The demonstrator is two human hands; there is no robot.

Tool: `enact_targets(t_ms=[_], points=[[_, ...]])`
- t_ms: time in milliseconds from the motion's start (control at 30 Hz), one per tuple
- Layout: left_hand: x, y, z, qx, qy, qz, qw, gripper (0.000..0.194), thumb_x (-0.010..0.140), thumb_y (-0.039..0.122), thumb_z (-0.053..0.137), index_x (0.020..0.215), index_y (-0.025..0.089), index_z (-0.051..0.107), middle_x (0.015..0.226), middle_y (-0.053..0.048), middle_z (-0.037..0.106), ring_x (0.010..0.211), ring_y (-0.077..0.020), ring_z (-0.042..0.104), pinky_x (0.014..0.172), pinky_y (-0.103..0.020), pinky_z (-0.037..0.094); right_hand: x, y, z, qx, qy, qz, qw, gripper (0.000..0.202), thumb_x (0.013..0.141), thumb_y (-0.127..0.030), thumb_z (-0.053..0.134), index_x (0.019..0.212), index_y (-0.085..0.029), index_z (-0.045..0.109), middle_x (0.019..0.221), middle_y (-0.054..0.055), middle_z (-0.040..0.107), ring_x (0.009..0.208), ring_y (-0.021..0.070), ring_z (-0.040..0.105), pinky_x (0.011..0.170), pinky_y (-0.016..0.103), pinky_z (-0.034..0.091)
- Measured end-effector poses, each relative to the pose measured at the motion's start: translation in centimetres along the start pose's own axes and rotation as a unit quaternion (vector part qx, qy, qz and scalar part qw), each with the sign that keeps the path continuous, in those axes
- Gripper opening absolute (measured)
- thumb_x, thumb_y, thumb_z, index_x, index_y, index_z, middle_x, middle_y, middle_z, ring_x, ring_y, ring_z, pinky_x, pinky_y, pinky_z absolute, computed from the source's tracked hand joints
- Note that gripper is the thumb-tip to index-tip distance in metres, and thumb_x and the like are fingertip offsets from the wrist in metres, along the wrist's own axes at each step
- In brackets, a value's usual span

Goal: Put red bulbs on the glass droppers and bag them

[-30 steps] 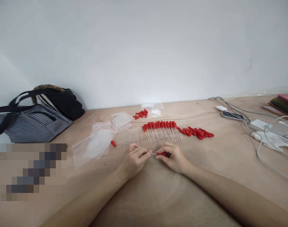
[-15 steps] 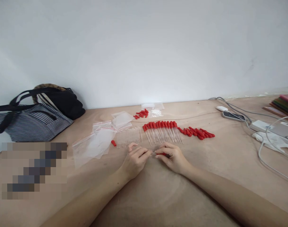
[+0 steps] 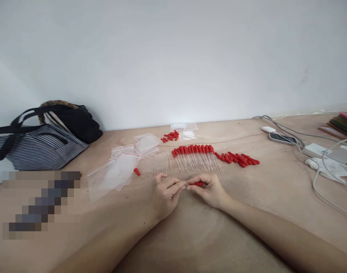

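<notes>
My right hand (image 3: 209,189) pinches a red rubber dropper bulb (image 3: 198,183), whose narrow end points left. Facing it, my left hand (image 3: 169,191) is closed on a clear glass dropper tube (image 3: 187,184); only a short bit shows between the fingertips, where tube and bulb meet. How deep the tube sits in the bulb is hidden by my fingers. Just beyond my hands lies a row of droppers with red bulbs (image 3: 194,157). To its left is a row of bare glass tubes (image 3: 154,165), and to its right a pile of loose red bulbs (image 3: 241,159).
One red bulb (image 3: 137,171) lies by clear zip bags (image 3: 113,172) on the left. Smaller red bulbs (image 3: 170,136) and short clear tubes (image 3: 187,135) lie near the wall. A striped bag (image 3: 45,148) stands far left; a phone (image 3: 283,138), cables and a power strip (image 3: 314,150) lie right.
My left fingertips have shifted slightly right, closer to the right hand, and less of the tube shows between them. More of the red bulb is visible in my right hand.
</notes>
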State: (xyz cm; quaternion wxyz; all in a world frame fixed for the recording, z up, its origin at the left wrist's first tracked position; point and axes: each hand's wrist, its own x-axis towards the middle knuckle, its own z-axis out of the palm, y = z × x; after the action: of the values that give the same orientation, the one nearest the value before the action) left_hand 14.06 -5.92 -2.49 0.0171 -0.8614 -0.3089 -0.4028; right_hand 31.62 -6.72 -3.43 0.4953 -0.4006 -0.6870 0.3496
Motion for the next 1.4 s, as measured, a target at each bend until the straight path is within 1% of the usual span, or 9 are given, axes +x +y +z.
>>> enact_targets(t_ms=[200,400,600,800,967,1033,1100,1267,1400], points=[[-0.1,-0.7,0.1,0.004,-0.037,-0.002,0.999,0.019,0.087,0.022,0.044,0.085,0.023,0.063,0.069,0.003,0.068,0.062,-0.0099,0.059,0.081,-0.036,0.024,-0.1,0.4,-0.9,-0.031,-0.052,0.000,0.998,0.036,0.066,-0.033,0.069,0.098,-0.020,0.059,0.081,0.003,0.067,0.076,0.0156,0.063,0.069,0.030,0.051],[0.0,-0.8,-0.3,0.010,-0.046,0.001,0.999,0.019,0.087,0.022,0.043,0.084,0.022,0.062,0.070,0.003,0.068,0.062,-0.0095,0.058,0.080,-0.035,0.023,-0.1,0.1,-1.7,-0.171,-0.049,-0.119,0.977,0.006,0.076,-0.021,0.060,0.081,-0.022,0.063,0.075,0.001,0.067,0.071,0.0150,0.061,0.074,0.034,0.044],[-0.3,-0.9,-0.1,0.019,-0.040,0.007,0.999,0.021,0.087,0.021,0.042,0.084,0.023,0.062,0.067,0.004,0.066,0.059,-0.0091,0.057,0.080,-0.034,0.024,0.0,0.3,-1.0,-0.163,-0.049,-0.179,0.969,0.012,0.079,-0.015,0.054,0.086,-0.020,0.063,0.075,0.001,0.067,0.071,0.0141,0.060,0.072,0.032,0.043],[-0.1,-0.7,-0.3,0.014,-0.059,-0.009,0.998,0.020,0.087,0.021,0.041,0.085,0.022,0.062,0.071,0.003,0.067,0.063,-0.0103,0.058,0.084,-0.035,0.024,-0.1,-0.1,-1.2,-0.198,-0.066,-0.156,0.965,0.019,0.080,-0.019,0.052,0.098,-0.023,0.059,0.082,0.002,0.066,0.077,0.0152,0.060,0.076,0.034,0.042],[1.5,-1.2,-1.3,0.049,-0.094,-0.107,0.989,0.019,0.084,0.022,0.044,0.082,0.021,0.062,0.076,-0.001,0.067,0.076,-0.0173,0.059,0.077,-0.034,0.034,0.0,-0.1,-2.7,-0.222,0.018,-0.088,0.971,0.038,0.075,-0.033,0.060,0.109,-0.020,0.053,0.090,0.007,0.060,0.080,0.0185,0.057,0.070,0.033,0.047],[2.6,-2.0,-1.6,0.037,-0.124,-0.209,0.969,0.017,0.083,0.022,0.045,0.086,0.020,0.061,0.080,-0.002,0.068,0.077,-0.0179,0.059,0.071,-0.031,0.039,0.2,0.1,-3.6,-0.222,0.058,-0.057,0.972,0.031,0.076,-0.033,0.057,0.104,-0.019,0.056,0.083,0.007,0.059,0.074,0.0175,0.057,0.058,0.029,0.048],[4.1,-3.0,-1.5,0.012,-0.143,-0.341,0.929,0.016,0.081,0.020,0.047,0.091,0.019,0.059,0.083,-0.002,0.068,0.073,-0.0159,0.061,0.065,-0.026,0.043,0.3,0.3,-4.3,-0.224,0.081,-0.034,0.971,0.025,0.077,-0.033,0.055,0.098,-0.019,0.059,0.083,0.007,0.058,0.072,0.0171,0.056,0.049,0.025,0.045],[8.0,-5.0,0.0,0.033,-0.153,-0.390,0.908,0.019,0.075,0.017,0.051,0.094,0.015,0.055,0.078,-0.004,0.067,0.071,-0.0157,0.062,0.063,-0.024,0.044,0.4,0.6,-5.2,-0.219,0.107,-0.014,0.970,0.020,0.077,-0.033,0.054,0.089,-0.018,0.061,0.091,0.008,0.057,0.067,0.0141,0.056,0.051,0.026,0.047],[9.7,-5.3,1.9,0.067,-0.176,-0.392,0.900,0.022,0.067,0.011,0.055,0.088,0.015,0.055,0.076,-0.005,0.066,0.072,-0.0181,0.061,0.064,-0.026,0.043,0.5,0.6,-5.7,-0.236,0.132,-0.005,0.963,0.019,0.076,-0.033,0.054,0.085,-0.018,0.062,0.089,0.007,0.057,0.063,0.0126,0.056,0.056,0.028,0.048]])
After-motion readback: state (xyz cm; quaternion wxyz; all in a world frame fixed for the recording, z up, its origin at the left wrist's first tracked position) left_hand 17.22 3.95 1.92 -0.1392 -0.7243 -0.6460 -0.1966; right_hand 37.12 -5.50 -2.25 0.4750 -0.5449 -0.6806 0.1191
